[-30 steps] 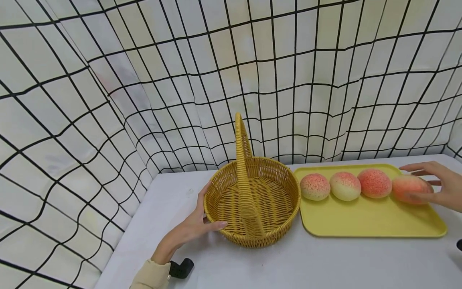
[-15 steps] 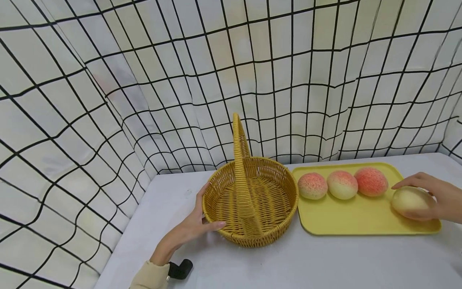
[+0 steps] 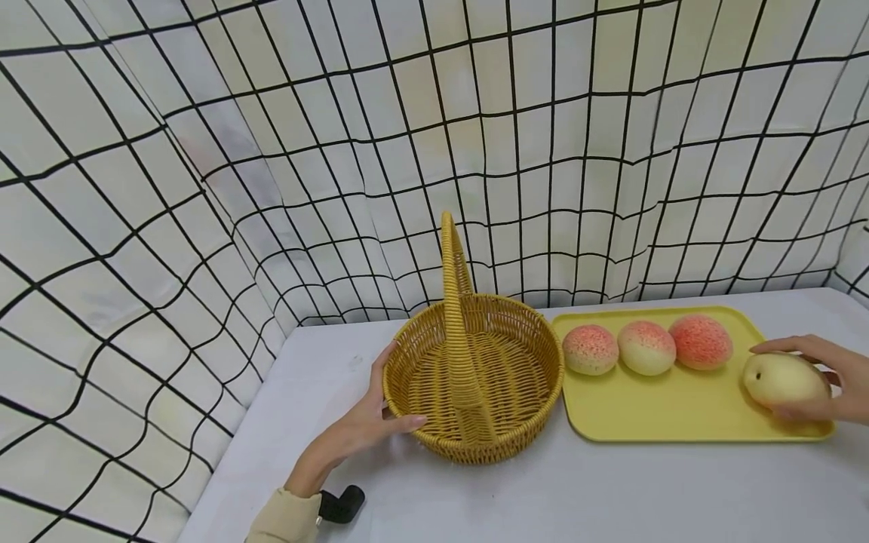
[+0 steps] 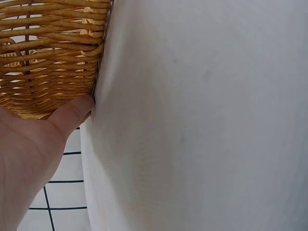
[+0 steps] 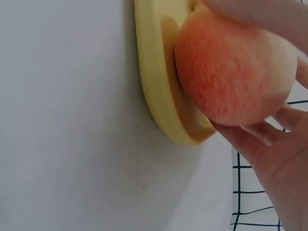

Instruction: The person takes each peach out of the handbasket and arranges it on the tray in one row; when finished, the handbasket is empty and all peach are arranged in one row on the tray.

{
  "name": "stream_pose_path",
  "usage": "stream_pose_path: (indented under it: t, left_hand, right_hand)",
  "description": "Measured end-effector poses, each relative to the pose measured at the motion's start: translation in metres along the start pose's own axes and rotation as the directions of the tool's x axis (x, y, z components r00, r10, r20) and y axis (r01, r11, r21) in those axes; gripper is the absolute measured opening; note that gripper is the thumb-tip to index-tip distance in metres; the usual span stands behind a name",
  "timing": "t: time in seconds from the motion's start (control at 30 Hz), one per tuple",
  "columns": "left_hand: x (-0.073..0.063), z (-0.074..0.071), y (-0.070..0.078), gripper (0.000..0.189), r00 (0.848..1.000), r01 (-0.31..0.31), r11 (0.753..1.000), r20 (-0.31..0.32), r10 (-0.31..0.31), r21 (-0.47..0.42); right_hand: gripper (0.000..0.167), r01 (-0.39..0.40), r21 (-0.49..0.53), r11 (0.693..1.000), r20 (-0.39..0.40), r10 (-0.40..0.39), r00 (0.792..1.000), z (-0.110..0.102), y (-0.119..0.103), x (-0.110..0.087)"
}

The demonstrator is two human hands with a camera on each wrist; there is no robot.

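In the head view my left hand (image 3: 370, 422) rests spread against the left outer side of a round wicker basket (image 3: 553, 392) with a tall arched handle. The left wrist view shows the thumb low on the woven wall (image 4: 53, 62). My right hand (image 3: 831, 381) grips a peach (image 3: 781, 377) over the right end of the yellow tray (image 3: 665, 415). Its pale yellow side and a small dark spot face the head camera, while the right wrist view shows its red-blushed side (image 5: 226, 72). The hand partly covers this peach.
Several peaches sit in a row along the tray's back: a speckled one (image 3: 591, 350), a half-pale one (image 3: 647, 348) and a red one (image 3: 701, 342). The tray stands right of the basket on a white table (image 3: 516, 498). Black-gridded white cloth (image 3: 543, 151) hangs behind.
My right hand has taken hold of the rightmost peach, turned it from its red side to its pale side, and shifted it toward the tray's front. The left hand and basket have stayed put.
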State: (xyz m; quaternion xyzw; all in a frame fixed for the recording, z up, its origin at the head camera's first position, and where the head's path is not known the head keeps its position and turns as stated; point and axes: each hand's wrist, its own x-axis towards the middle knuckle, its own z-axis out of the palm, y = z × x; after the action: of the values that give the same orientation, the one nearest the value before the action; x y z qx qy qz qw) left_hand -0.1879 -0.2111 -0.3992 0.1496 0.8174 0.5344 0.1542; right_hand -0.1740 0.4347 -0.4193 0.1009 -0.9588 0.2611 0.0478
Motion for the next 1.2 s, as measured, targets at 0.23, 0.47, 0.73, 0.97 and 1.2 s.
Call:
stream_pose_path:
  t: [0.23, 0.47, 0.73, 0.97, 1.2]
  left_hand:
    - [0.0, -0.001, 0.002, 0.124, 1.0, -0.007, 1.0, 0.002, 0.007, 0.008]
    - [0.0, -0.002, 0.0, 0.125, 1.0, 0.002, 1.0, -0.002, -0.002, 0.005]
    - [-0.001, -0.003, 0.0, 0.126, 1.0, 0.012, 1.0, -0.004, -0.012, 0.001]
    - [0.0, -0.002, 0.0, 0.125, 1.0, -0.001, 1.0, -0.001, 0.001, 0.009]
    - [-0.001, -0.001, 0.0, 0.124, 1.0, 0.006, 1.0, -0.001, -0.006, 0.009]
  right_hand:
    - [0.078, 0.007, 0.133, 0.991, -0.044, -0.001, 0.999, 0.006, 0.006, -0.005]
    - [0.078, 0.025, 0.094, 0.995, -0.108, -0.015, 0.994, 0.002, 0.0, 0.005]
    - [0.08, 0.211, -0.085, 0.974, -0.212, -0.225, 0.951, -0.02, -0.003, 0.033]
    - [0.07, 0.256, -0.337, 0.906, 0.037, -0.259, 0.965, -0.028, -0.018, 0.055]
    - [0.068, 0.206, -0.349, 0.914, 0.175, -0.152, 0.973, -0.025, -0.028, 0.058]
